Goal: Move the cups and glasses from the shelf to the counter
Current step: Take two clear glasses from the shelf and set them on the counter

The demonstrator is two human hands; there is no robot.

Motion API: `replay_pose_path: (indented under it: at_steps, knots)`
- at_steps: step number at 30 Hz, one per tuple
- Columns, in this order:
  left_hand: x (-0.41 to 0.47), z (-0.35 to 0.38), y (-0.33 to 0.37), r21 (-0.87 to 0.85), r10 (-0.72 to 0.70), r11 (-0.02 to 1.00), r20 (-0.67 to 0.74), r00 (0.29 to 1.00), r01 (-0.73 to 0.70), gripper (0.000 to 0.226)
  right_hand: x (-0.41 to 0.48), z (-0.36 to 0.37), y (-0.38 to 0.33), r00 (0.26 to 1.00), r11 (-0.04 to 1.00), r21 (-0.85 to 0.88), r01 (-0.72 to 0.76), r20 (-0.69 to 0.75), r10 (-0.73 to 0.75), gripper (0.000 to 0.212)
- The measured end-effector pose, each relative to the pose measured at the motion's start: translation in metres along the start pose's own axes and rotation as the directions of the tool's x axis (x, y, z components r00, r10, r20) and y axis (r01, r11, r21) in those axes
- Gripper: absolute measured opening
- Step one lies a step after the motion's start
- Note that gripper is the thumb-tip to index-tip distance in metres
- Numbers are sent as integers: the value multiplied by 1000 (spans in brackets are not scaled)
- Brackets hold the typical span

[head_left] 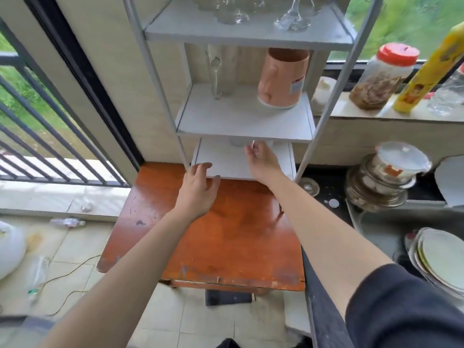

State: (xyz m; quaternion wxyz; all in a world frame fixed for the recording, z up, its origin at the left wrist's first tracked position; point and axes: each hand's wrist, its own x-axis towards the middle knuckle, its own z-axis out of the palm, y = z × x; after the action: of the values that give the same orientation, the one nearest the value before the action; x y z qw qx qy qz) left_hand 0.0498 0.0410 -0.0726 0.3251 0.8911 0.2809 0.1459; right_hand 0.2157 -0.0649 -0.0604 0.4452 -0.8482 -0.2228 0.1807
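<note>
A white metal shelf rack stands on an orange wooden table. Its top board holds several clear glasses and stemmed glasses. On the middle board stand a tall clear glass mug and an orange cup, upside down. My right hand reaches into the lowest level, fingers spread, close to a clear glass mostly hidden under the middle board. My left hand hovers open at the front edge of the lowest board, holding nothing.
The dark counter lies to the right, with stacked glass bowls, a stack of plates and a small lid. On the window ledge stand a red-lidded jar, a yellow bottle and a clear bottle. Railings and floor clutter are at left.
</note>
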Motion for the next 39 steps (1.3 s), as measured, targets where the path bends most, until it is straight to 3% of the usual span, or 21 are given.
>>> replay_pose_path:
  at_steps: [3,8,12,18,22,26,32,36,39]
  knots:
    - [21,14,11,-54,-19,998,21,1000,20,48,-11,-9,15,998,992,-116,54,-10,-56,18]
    - [64,48,28,-240,-139,959,61,988,150,58,-35,-29,42,989,999,-46,24,-146,-30,26]
    - [97,57,36,-415,-228,884,17,974,214,69,-48,-31,52,979,994,-110,12,-200,-34,21]
    - [106,56,41,-329,-154,939,-144,977,100,26,-55,-25,48,969,994,-105,-15,-247,-12,26]
    - [72,54,36,-442,-153,895,-182,971,58,17,-52,-26,36,982,988,141,-61,-169,84,22]
    - [47,39,40,-582,-174,811,-136,975,64,24,-50,-27,16,986,918,390,-72,-113,125,20]
    - [4,17,46,-722,-250,666,19,968,187,23,-63,-23,6,985,906,415,-81,-107,137,30]
    - [-26,10,42,-734,-268,649,25,963,200,29,-85,-25,12,968,915,393,-94,-180,177,32]
    - [-53,20,39,-692,-272,691,17,962,208,33,-109,-32,20,957,917,393,-74,-231,177,29]
